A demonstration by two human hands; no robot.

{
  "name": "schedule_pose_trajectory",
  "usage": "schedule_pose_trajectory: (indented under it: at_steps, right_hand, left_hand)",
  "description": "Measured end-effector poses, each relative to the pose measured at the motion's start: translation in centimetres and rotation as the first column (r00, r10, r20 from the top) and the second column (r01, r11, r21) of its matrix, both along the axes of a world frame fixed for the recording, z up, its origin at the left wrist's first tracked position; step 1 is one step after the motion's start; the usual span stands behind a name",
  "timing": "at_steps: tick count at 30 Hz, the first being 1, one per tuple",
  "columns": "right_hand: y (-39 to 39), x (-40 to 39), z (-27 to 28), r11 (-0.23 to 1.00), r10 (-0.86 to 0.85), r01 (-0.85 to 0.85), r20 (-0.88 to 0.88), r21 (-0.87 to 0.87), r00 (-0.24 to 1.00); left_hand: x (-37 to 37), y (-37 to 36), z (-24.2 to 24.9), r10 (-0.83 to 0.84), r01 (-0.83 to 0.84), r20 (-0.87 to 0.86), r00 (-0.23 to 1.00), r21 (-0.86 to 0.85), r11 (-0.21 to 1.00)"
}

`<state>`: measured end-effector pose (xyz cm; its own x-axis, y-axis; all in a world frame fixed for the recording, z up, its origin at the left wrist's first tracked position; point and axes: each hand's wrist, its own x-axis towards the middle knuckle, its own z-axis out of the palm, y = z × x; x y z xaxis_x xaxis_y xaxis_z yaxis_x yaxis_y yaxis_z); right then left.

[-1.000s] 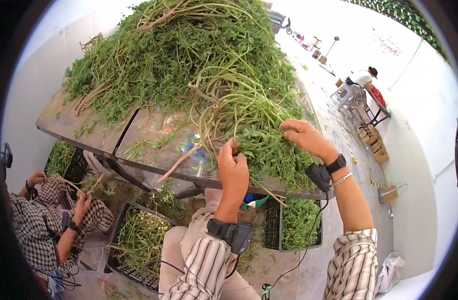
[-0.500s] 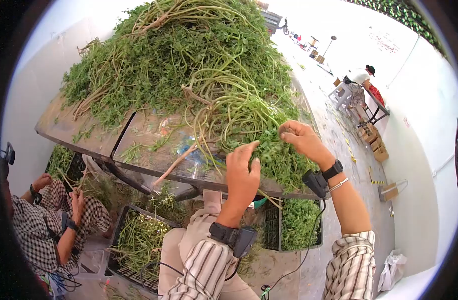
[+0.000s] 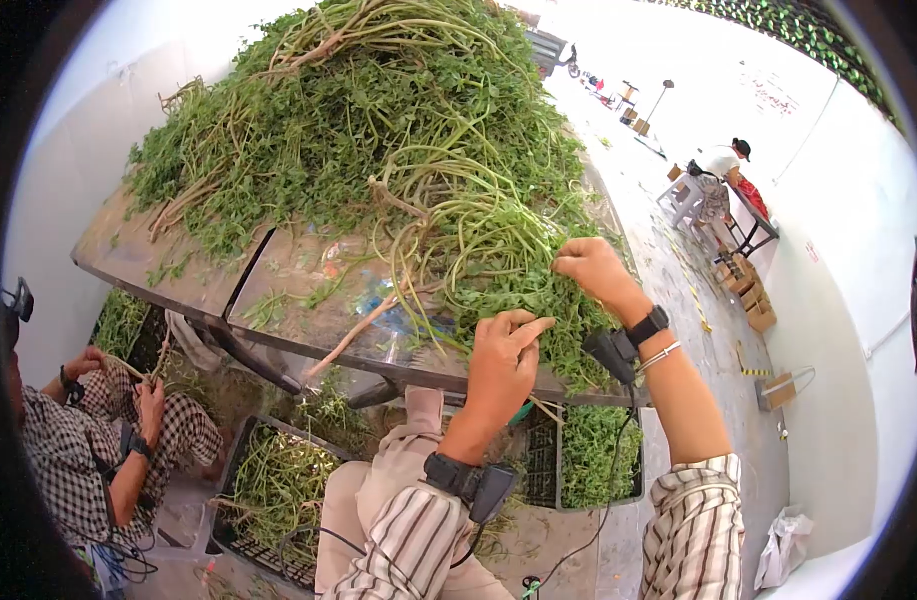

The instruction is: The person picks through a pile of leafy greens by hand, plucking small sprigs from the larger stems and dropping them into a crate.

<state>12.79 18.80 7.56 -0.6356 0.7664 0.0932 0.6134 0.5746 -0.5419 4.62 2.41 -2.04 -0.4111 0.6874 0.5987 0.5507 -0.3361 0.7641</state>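
Note:
A tall heap of leafy green stems (image 3: 358,130) covers much of the brown table (image 3: 168,250). My left hand (image 3: 500,365) is at the front edge, thumb and forefinger pressed together against the leaves. Higher and to the right, my right hand (image 3: 600,272) is pinched closed beside a loose bundle of long, curling stems (image 3: 488,225). Leaves lie below and between both hands. What either pinch holds is too small or hidden to make out. A bare brown stalk (image 3: 353,335) reaches over the table edge, left of my left hand.
Under the table stand a black crate of stems (image 3: 278,480) and a crate of leafy greens (image 3: 600,465). A co-worker in checked clothes (image 3: 68,450) sits at left, handling a stem. Another person (image 3: 718,165) sits farther back. Cables hang from my wrist devices.
My left hand has shifted slightly right and down, its thumb and forefinger closing together. My right hand has moved a little left, its fingers more tightly pinched.

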Motion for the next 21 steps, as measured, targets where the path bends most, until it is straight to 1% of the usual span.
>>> schedule_pose_trajectory:
  at_steps: [1, 2, 4, 6, 7, 8, 10, 12, 13, 14, 16, 17, 18, 20, 21]
  right_hand:
    - [-0.2, 0.0, 0.4, 0.994, -0.048, 0.041, -0.064, -0.100, 0.997]
    - [-0.5, 0.0, 0.8, 0.994, -0.050, 0.043, -0.061, -0.101, 0.997]
    - [-1.0, -0.1, 1.8, 0.930, -0.140, 0.091, -0.113, -0.357, 0.984]
    - [-0.3, -0.2, 0.9, 0.936, -0.127, 0.088, -0.092, -0.340, 0.988]
    - [0.4, -0.2, -0.1, 0.983, -0.019, 0.019, 0.001, -0.182, 1.000]
    - [0.9, -0.2, -1.0, 0.997, 0.072, -0.070, 0.110, -0.027, 0.991]
    - [0.7, -0.4, -2.3, 0.998, 0.063, -0.062, 0.111, -0.012, 0.992]
    - [0.5, -0.5, -3.1, 0.999, 0.014, -0.018, -0.146, -0.030, 0.989]
    - [-0.4, -0.8, -1.9, 0.983, -0.105, 0.083, -0.133, -0.165, 0.985]
    - [-1.0, -1.0, -1.0, 0.983, -0.103, 0.081, -0.132, -0.165, 0.986]
    - [-1.5, -1.2, 0.2, 0.984, -0.134, 0.124, -0.077, -0.127, 0.988]
    - [-0.1, -1.2, -0.3, 0.998, -0.052, 0.052, -0.001, 0.020, 0.999]
    - [-0.1, -1.4, -0.4, 0.998, -0.056, 0.056, -0.001, 0.019, 0.998]
    - [-0.7, -2.7, -0.8, 0.994, 0.007, -0.025, 0.165, 0.107, 0.986]
    - [-0.4, -3.2, -1.4, 0.994, -0.003, -0.020, 0.213, 0.108, 0.977]
  left_hand:
    - [0.0, 0.0, -0.1, 0.000, 0.000, 0.004, 1.000, -0.002, 1.000]
    - [0.1, 0.1, -0.1, -0.006, 0.006, 0.027, 1.000, 0.002, 1.000]
    - [0.2, 0.1, -0.1, -0.016, 0.015, 0.053, 0.998, 0.009, 1.000]
    - [0.2, 0.1, -0.1, -0.016, 0.015, 0.064, 0.998, 0.014, 1.000]
    - [0.2, 0.2, -0.1, -0.013, 0.012, 0.067, 0.998, 0.017, 1.000]
    - [0.2, 0.2, -0.2, -0.011, 0.009, 0.057, 0.998, 0.024, 1.000]
    - [0.1, 0.1, -0.2, -0.005, 0.004, 0.046, 0.999, 0.031, 1.000]
    - [0.1, -0.1, -0.2, -0.013, 0.013, 0.074, 0.997, 0.002, 1.000]
    - [0.0, -0.2, -0.1, -0.010, 0.010, 0.075, 0.997, 0.001, 1.000]
    - [0.0, -0.2, 0.0, -0.018, 0.019, 0.085, 0.996, -0.003, 1.000]
    - [0.0, -0.2, 0.1, -0.028, 0.029, 0.096, 0.995, -0.007, 1.000]
    - [0.2, -0.1, 0.1, -0.033, 0.033, 0.118, 0.993, -0.004, 0.999]
    - [0.3, -0.1, 0.1, -0.039, 0.039, 0.138, 0.990, -0.001, 0.999]
    - [0.5, 0.0, 0.1, -0.042, 0.044, 0.136, 0.990, -0.013, 0.999]
    - [0.5, 0.0, 0.0, -0.040, 0.044, 0.133, 0.990, -0.025, 0.999]
